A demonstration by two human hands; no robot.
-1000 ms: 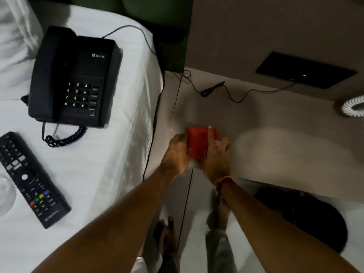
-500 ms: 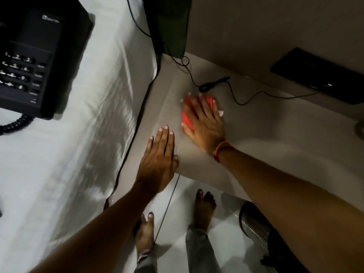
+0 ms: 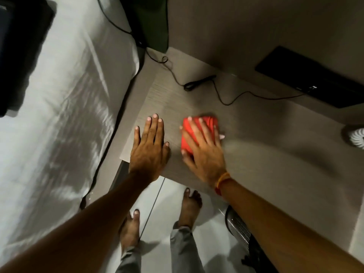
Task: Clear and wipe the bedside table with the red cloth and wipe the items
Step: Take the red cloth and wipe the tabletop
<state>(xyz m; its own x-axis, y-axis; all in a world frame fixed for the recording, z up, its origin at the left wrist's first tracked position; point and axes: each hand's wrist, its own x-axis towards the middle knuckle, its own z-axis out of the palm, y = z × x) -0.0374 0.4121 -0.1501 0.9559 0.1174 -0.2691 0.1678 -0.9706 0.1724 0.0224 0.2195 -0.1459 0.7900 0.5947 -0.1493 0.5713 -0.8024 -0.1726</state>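
Note:
The folded red cloth (image 3: 192,133) lies flat on the grey wood-grain bedside table (image 3: 275,150). My right hand (image 3: 202,148) presses down on it, fingers spread across the cloth, which shows only at the fingertips and left side. Beside it, to the left, my left hand (image 3: 149,148) rests palm-down on the table's front left corner, fingers together, holding nothing. The black telephone (image 3: 21,50) sits on the white bed at the upper left, partly out of frame.
A thin black cable (image 3: 199,83) runs along the table's back. A black wall panel (image 3: 313,75) is at upper right, a white coiled cord (image 3: 357,137) at the right edge. The white bed (image 3: 65,119) fills the left. A dark mesh bin (image 3: 242,235) stands below.
My right hand has slid the red cloth back toward the table's front and to the right. My left hand stays flat on the corner. The view has tilted further from the bed.

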